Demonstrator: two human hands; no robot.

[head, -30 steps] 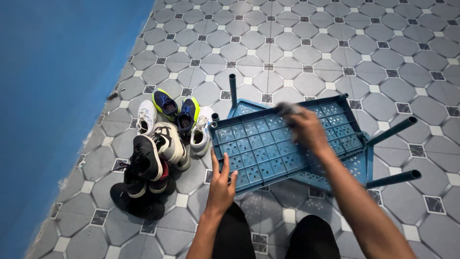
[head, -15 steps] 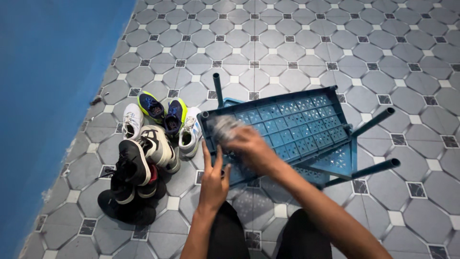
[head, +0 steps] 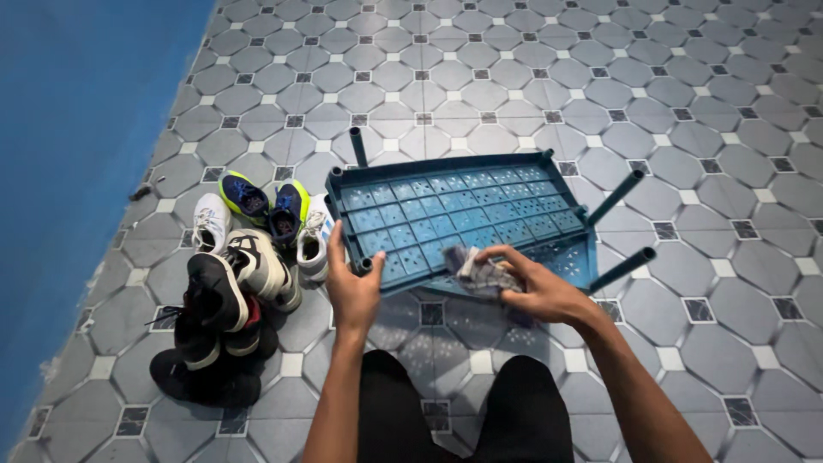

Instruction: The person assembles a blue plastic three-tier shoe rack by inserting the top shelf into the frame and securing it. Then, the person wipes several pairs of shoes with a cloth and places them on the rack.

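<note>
A blue plastic rack shelf (head: 454, 214) lies upside down on the tiled floor, its tube legs pointing up and outward. My left hand (head: 353, 287) grips its near left corner, fingers wrapped around a short leg. My right hand (head: 531, 287) presses a crumpled grey cloth (head: 480, 273) against the shelf's near edge. My knees in black shorts show at the bottom.
A pile of shoes (head: 236, 274) lies left of the shelf: white trainers, a blue-and-yellow pair, black ones nearer me. A blue wall (head: 77, 154) runs along the left side. Grey patterned tiles (head: 600, 77) stretch beyond the shelf.
My right hand with the cloth has swept from the shelf's far middle to its left side and now to the near edge. My left hand keeps its hold on the near left corner.
</note>
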